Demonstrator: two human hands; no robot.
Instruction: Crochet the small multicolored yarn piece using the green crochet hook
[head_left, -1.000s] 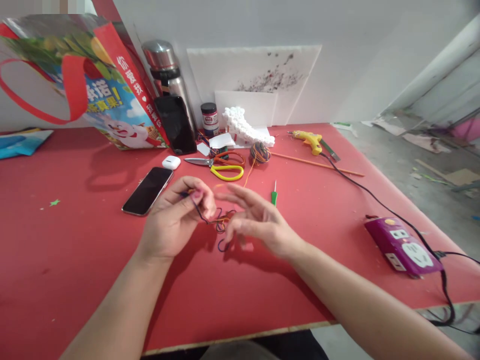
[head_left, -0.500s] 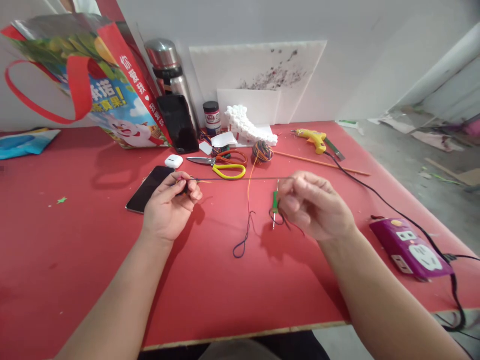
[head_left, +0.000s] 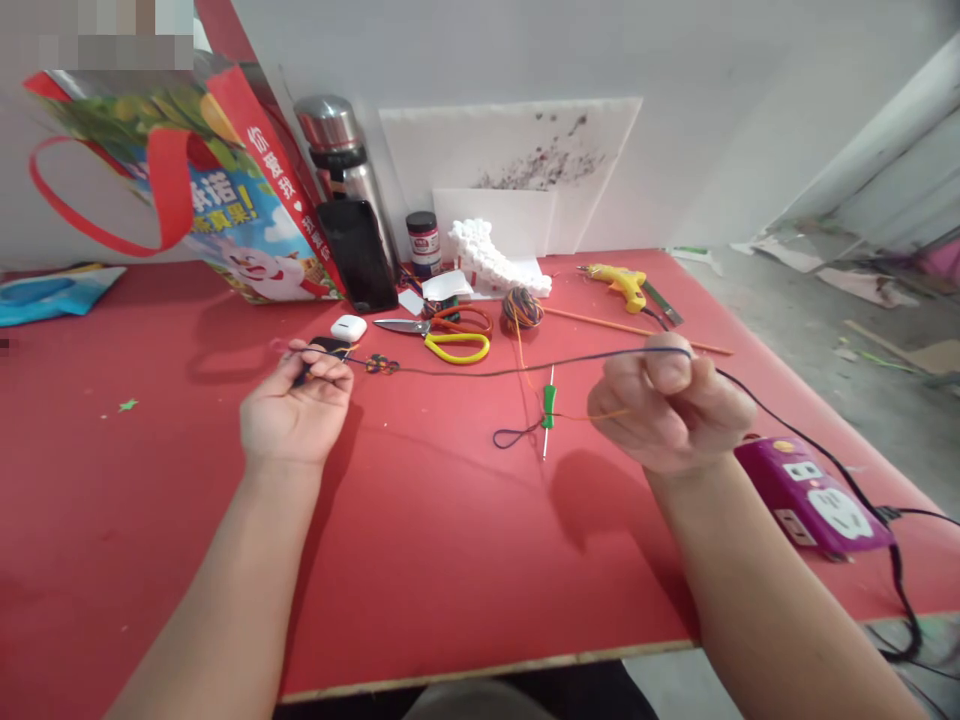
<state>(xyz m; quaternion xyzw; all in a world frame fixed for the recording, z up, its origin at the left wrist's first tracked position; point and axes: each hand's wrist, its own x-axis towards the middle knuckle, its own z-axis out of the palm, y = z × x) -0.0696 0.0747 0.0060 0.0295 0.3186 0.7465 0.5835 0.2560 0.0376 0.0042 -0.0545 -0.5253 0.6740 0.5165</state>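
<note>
A dark, multicoloured yarn (head_left: 480, 373) runs taut between my two hands above the red table. My left hand (head_left: 294, 415) pinches its left end, and a small knotted blue-and-orange piece (head_left: 382, 366) hangs in the strand just beside those fingers. My right hand (head_left: 675, 410) is closed like a fist, with the yarn passing over its index finger. An orange stretch leads from that hand toward a green-handled crochet hook (head_left: 550, 405) lying on the table. Near the hook rests a dark yarn loop (head_left: 514, 438). Farther back sits the variegated yarn ball (head_left: 522, 309).
Scissors (head_left: 457, 345), a white earbud case (head_left: 349, 327) and a phone (head_left: 358, 255) lie or stand behind my left hand. At the right are a yellow glue gun (head_left: 619, 287), an orange stick (head_left: 637, 330) and a purple power strip (head_left: 814, 495) with cables.
My hands have moved farther apart, left hand leftward and right hand rightward. The knotted piece now shows outside my left fingers. The loop on the table has shifted toward the hook.
</note>
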